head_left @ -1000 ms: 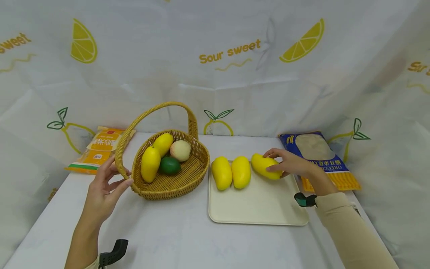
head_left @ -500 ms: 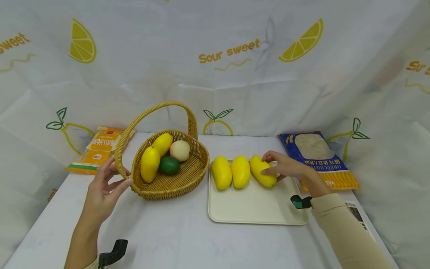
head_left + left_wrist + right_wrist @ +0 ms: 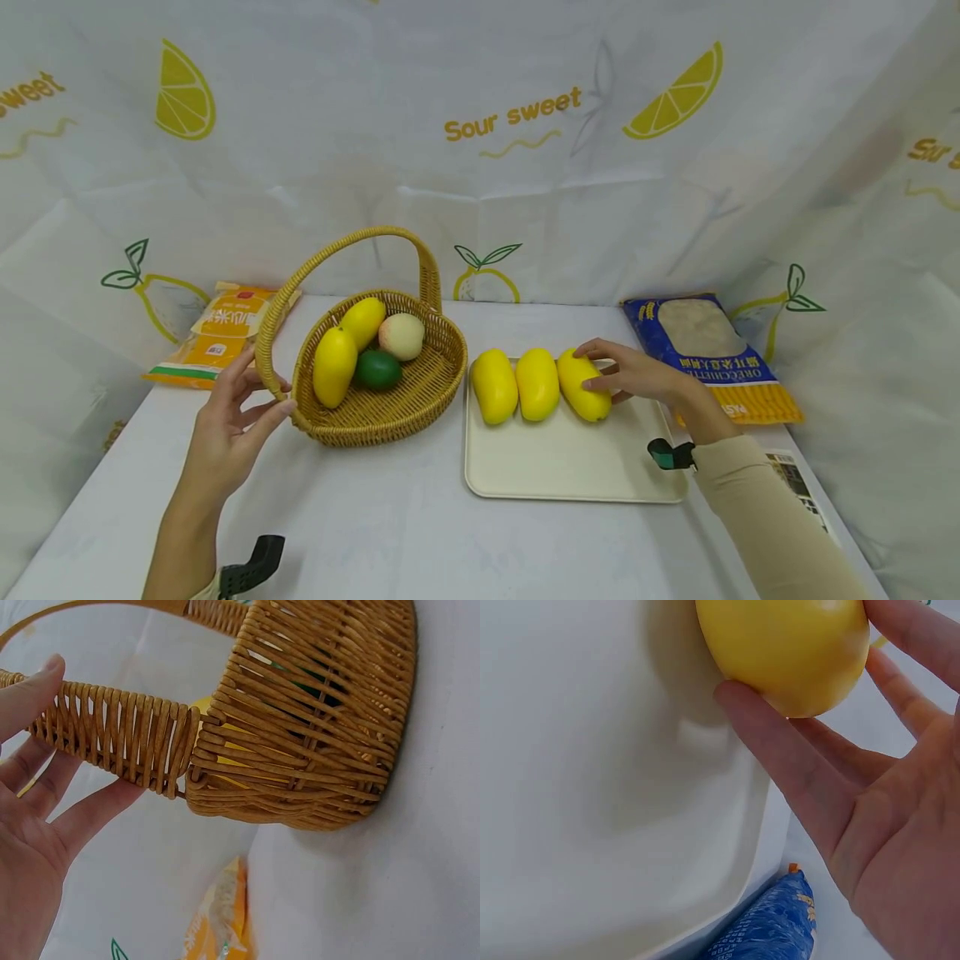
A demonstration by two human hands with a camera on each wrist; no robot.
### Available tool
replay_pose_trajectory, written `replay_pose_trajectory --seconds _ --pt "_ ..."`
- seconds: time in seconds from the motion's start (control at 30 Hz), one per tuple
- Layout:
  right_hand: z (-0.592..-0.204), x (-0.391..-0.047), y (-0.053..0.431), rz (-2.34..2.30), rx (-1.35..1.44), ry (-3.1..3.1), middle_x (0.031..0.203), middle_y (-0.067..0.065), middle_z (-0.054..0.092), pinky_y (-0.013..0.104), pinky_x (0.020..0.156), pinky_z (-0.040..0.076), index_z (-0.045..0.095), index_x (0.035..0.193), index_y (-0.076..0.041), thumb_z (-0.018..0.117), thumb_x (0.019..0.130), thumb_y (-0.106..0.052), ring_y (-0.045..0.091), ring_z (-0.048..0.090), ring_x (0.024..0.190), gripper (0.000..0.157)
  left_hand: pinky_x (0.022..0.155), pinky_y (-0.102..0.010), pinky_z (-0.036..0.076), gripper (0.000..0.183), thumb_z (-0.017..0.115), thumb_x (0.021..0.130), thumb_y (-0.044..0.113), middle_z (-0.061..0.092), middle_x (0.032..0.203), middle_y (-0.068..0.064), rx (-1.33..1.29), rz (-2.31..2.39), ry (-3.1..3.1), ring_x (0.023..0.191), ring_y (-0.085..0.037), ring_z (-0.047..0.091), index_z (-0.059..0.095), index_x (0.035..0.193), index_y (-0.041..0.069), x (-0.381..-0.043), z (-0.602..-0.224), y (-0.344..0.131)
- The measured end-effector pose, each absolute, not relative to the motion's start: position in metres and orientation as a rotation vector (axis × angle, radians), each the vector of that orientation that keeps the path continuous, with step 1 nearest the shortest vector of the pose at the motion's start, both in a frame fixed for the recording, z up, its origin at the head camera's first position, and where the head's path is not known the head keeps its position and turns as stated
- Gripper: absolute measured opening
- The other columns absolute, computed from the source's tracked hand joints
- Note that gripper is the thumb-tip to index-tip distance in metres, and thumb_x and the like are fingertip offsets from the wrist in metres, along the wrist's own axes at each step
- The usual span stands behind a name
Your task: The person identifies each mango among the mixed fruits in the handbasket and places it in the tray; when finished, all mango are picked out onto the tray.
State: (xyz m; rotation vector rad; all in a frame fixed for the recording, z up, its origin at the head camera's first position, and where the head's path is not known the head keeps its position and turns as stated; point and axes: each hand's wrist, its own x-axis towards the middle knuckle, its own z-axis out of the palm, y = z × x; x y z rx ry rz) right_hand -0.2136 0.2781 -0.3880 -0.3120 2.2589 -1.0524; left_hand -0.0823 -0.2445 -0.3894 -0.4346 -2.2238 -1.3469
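Observation:
My left hand (image 3: 228,425) pinches the lower left end of the wicker basket's handle (image 3: 112,735), thumb on one side and fingers on the other. Inside the basket (image 3: 390,429) lie two yellow mangoes (image 3: 335,367), a dark green fruit (image 3: 378,370) and a pale peach (image 3: 402,336). My right hand (image 3: 637,372) holds a third mango (image 3: 787,652) between thumb and fingers, at the top right of the cream tray (image 3: 570,471). Two more mangoes, one on the left (image 3: 495,387) and one in the middle (image 3: 537,384), lie beside it on the tray.
An orange food packet (image 3: 217,337) lies behind the basket on the left. A blue and orange pasta bag (image 3: 708,354) sits at the tray's right. Near the right table edge is a printed card (image 3: 798,487), partly behind my sleeve. A patterned white curtain (image 3: 375,150) stands behind.
My right hand has turned the held mango from slanting sideways to nearly upright, and shifted it slightly left beside the other two. My left hand and the basket stay in place.

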Motion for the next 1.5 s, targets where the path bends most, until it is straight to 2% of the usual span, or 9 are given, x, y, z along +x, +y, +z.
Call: replay_pose_trajectory --seconds 0.23,0.4,0.63,0.97,1.07,1.27,1.5 --pt "-0.393 -0.215 0.277 -1.066 -0.286 2.244 0.166 0.028 0.016 0.05 0.091 0.063 0.035 0.156 -0.017 0.068 0.099 -0.033 0.054 0.041 0.142 0.068 0.089 -0.002 0.051 0.091 0.068 0.077 -0.028 0.058 0.11 0.016 -0.422 -1.328 -2.249 0.106 0.004 0.059 0.034 0.156 0.003 -0.082 -0.389 -0.245" --pt "-0.396 -0.216 0.276 -1.083 -0.276 2.243 0.165 0.028 0.017 0.049 0.091 0.063 0.034 0.156 -0.017 0.069 0.098 -0.035 0.053 0.043 0.141 0.07 0.088 -0.003 0.052 0.092 0.068 0.077 -0.028 0.058 0.111 0.018 -0.441 -1.314 -2.25 0.107 0.005 0.059 0.032 0.156 0.002 -0.083 -0.389 -0.246" --pt "-0.396 -0.216 0.272 -1.085 -0.248 2.251 0.16 0.029 0.022 0.048 0.093 0.063 0.033 0.154 -0.016 0.07 0.097 -0.037 0.042 0.056 0.129 0.071 0.088 -0.003 0.052 0.093 0.067 0.075 -0.031 0.06 0.111 0.013 -0.477 -1.35 -2.198 0.106 0.002 0.06 0.033 0.156 0.0 -0.084 -0.391 -0.246" --pt "-0.395 -0.216 0.273 -1.026 -0.281 2.323 0.162 0.028 0.021 0.047 0.098 0.06 0.033 0.153 -0.013 0.07 0.096 -0.039 0.051 0.042 0.141 0.072 0.089 -0.004 0.052 0.093 0.068 0.078 -0.028 0.057 0.112 0.015 -0.471 -1.314 -2.252 0.107 0.004 0.059 0.03 0.157 0.002 -0.083 -0.389 -0.246" --pt "-0.395 -0.216 0.274 -1.012 -0.302 2.35 0.162 0.028 0.023 0.051 0.103 0.057 0.029 0.156 -0.013 0.071 0.095 -0.04 0.051 0.04 0.142 0.079 0.089 -0.003 0.052 0.092 0.068 0.078 -0.027 0.057 0.112 0.015 -0.457 -1.318 -2.256 0.107 0.004 0.059 0.03 0.157 0.002 -0.082 -0.389 -0.246" --pt "-0.394 -0.217 0.276 -0.956 -0.348 2.423 0.162 0.03 0.023 0.067 0.111 0.044 0.021 0.162 -0.013 0.073 0.091 -0.045 0.053 0.036 0.145 0.093 0.089 -0.002 0.051 0.092 0.067 0.077 -0.028 0.057 0.111 0.016 -0.433 -1.334 -2.242 0.106 0.003 0.059 0.032 0.157 0.003 -0.082 -0.389 -0.244" --pt "-0.381 -0.219 0.273 -0.952 -0.379 2.497 0.168 0.025 0.016 0.076 0.114 0.033 0.022 0.163 -0.018 0.073 0.091 -0.046 0.05 0.026 0.15 0.092 0.089 -0.002 0.051 0.093 0.068 0.077 -0.028 0.057 0.111 0.017 -0.409 -1.338 -2.252 0.107 0.003 0.059 0.032 0.157 0.004 -0.082 -0.389 -0.243"
